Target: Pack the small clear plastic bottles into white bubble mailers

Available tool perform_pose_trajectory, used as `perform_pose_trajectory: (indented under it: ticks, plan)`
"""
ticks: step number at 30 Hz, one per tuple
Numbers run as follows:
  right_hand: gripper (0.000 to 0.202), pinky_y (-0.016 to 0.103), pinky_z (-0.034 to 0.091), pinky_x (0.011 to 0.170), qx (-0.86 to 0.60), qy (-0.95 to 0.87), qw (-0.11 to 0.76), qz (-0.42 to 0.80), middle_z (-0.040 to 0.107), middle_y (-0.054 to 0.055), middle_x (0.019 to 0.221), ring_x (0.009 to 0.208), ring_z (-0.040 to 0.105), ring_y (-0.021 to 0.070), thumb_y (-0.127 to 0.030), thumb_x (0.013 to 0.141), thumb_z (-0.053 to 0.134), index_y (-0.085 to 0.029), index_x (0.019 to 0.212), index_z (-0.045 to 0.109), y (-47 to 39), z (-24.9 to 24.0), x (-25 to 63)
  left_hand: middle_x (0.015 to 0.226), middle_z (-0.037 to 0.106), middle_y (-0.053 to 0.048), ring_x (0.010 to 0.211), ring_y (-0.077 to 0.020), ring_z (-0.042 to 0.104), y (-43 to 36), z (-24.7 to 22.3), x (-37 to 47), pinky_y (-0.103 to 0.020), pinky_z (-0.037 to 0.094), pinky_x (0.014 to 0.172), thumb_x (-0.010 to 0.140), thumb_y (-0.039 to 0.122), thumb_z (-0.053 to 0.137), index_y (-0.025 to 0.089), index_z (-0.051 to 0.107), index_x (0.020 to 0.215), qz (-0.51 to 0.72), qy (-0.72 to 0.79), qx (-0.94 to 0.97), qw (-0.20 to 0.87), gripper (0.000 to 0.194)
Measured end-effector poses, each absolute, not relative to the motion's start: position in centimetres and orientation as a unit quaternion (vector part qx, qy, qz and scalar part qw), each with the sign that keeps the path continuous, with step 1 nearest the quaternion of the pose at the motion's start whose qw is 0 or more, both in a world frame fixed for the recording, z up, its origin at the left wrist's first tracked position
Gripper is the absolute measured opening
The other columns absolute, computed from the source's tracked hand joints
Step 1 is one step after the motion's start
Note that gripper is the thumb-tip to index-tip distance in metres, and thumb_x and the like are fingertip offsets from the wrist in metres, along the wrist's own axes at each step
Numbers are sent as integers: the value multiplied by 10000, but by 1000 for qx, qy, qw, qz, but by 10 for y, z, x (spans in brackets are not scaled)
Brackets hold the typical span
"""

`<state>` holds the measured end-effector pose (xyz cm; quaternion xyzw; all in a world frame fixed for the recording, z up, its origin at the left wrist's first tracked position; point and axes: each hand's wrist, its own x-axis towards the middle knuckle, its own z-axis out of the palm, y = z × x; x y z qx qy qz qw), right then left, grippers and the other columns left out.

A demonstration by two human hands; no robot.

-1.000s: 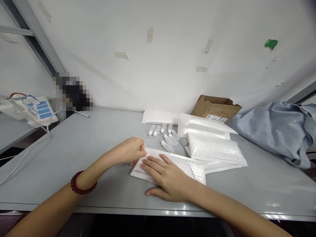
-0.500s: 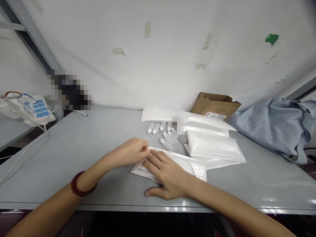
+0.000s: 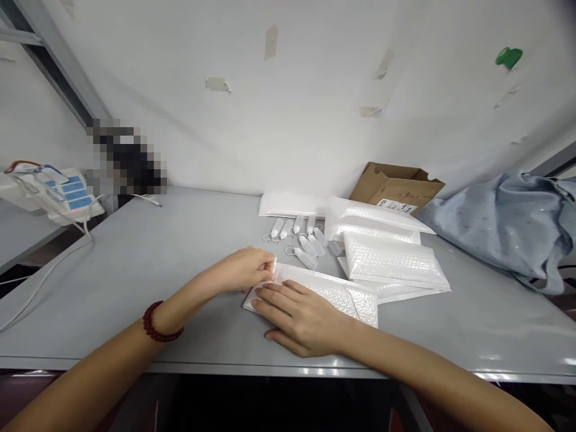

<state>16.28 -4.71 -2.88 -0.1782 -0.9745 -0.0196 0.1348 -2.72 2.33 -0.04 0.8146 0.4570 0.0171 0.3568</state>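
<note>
A white bubble mailer [image 3: 337, 293] lies on the grey table, partly covered by my hands. My left hand [image 3: 252, 268], a dark red beaded bracelet at its wrist, pinches the mailer's left end. Its fingertips hide just what part of the edge they grip. Flat across the mailer's left half rests my right hand [image 3: 299, 318], fingers stretched out and nothing held in it. Just beyond the mailer lie several small translucent squeeze bottles [image 3: 306, 258] with white caps and looped ties.
More white bubble mailers [image 3: 391, 258] are stacked to the right, with others behind them. A cardboard box [image 3: 396, 186] stands by the wall, beside a light blue cloth bag [image 3: 504, 222]. At the left are a power strip [image 3: 74, 195] and a white cable [image 3: 45, 294].
My left hand has shifted slightly along the mailer's left end, where the edge is now lifted. My right hand's thumb has drawn in nearer its fingers. The view has tilted a little.
</note>
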Motion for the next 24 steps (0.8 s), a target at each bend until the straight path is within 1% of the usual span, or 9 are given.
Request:
perform_pose_trajectory:
  ticks: [2,5,8,10,14,24]
  plan:
    - [467,383,432,1031,-173,-974,144,-22,570,178,1319,1283,478,258,-314,989,386,-25,1349,454,-47,-30,163,531,553,38,419,-137,524,28,-1,-27,-240,341,449,744,362,568,203,485,655,19,491,786,375,200]
    - [404,372,429,1057,-173,-972,156,-41,591,188,1298,1242,530,256,-238,972,417,-22,1302,504,-49,-32,163,511,549,46,384,-117,492,37,-5,-28,-230,330,416,647,437,698,193,482,637,39,528,749,398,326]
    - [373,369,440,1058,-163,-973,150,-68,593,209,1296,1240,542,253,-117,939,406,-11,1277,520,-50,-32,164,514,556,39,373,-102,484,43,-9,-29,-221,324,407,630,508,723,181,484,632,52,530,724,438,405]
    - [384,371,450,1055,-159,-974,145,-75,585,219,1306,1253,535,253,-75,922,394,-3,1281,513,-50,-32,164,506,559,32,371,-102,489,45,-11,-30,-218,326,407,616,554,729,175,484,634,52,527,718,452,452]
    - [378,383,454,1058,-160,-974,139,-79,576,231,1315,1261,531,260,-73,924,394,-1,1274,518,-50,-31,163,483,554,32,359,-98,486,47,-13,-30,-214,321,398,608,586,733,176,467,624,50,512,721,465,489]
    - [363,377,463,1054,-161,-971,146,-101,600,205,1297,1235,556,265,-83,934,385,-12,1254,540,-50,-31,164,481,552,35,345,-96,487,48,-14,-29,-214,325,389,618,599,723,176,464,613,46,520,718,461,496]
